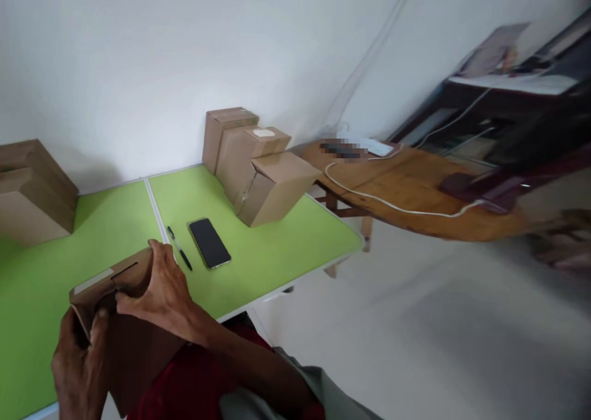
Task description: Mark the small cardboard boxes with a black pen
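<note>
A brown cardboard box [138, 352] is tilted at the near edge of the green table, close to my body. My left hand [80, 361] grips its left end, thumb on the near face and fingers behind the edge. Across the box's right part, my right hand [159, 294] clasps the top edge, with the thumb pressed by a dark gap in the cardboard. A pale strip and a dark line mark the upper face. Just beyond my right hand lie a black pen [180, 247] and a dark-screened phone [209, 242].
Several cardboard boxes [286, 183] stand at the table's [295, 247] back right, and more boxes [37, 192] at its left by the wall. To the right is a wooden table [406, 186] with a white cable [392, 204] across it.
</note>
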`<action>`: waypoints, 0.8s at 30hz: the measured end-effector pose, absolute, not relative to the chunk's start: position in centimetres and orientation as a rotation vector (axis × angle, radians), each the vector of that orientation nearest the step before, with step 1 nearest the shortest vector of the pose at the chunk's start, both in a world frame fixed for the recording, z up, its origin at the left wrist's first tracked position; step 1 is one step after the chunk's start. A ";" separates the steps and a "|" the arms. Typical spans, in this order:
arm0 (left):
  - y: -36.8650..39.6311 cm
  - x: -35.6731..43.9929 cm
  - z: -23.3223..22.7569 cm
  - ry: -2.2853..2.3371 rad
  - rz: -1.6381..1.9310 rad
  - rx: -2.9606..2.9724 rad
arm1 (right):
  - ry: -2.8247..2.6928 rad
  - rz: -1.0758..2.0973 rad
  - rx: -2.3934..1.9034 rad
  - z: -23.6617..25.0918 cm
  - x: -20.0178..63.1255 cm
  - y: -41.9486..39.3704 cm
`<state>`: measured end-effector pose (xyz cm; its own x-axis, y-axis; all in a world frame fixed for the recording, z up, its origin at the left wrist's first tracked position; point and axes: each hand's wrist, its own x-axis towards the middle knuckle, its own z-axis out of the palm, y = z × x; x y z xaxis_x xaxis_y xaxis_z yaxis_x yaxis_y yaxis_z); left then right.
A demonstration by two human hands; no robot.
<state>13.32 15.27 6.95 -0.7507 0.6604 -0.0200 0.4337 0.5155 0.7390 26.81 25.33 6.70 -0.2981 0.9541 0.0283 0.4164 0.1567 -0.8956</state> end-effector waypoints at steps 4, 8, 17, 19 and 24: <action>15.7 13.3 6.5 2.419 1.088 0.931 | -1.830 1.030 -1.286 6.5 27.3 25.9; 16.2 12.6 5.9 2.335 1.157 0.958 | -1.913 0.967 -1.280 6.6 27.7 25.7; 16.2 12.6 6.3 2.202 1.265 0.905 | -2.000 1.055 -1.219 6.1 28.1 26.4; 15.9 12.8 5.8 2.121 1.271 0.911 | -1.983 1.090 -1.207 5.5 28.4 26.7; 15.1 13.1 4.3 1.999 1.204 0.774 | -1.887 1.202 -1.172 4.0 29.6 28.3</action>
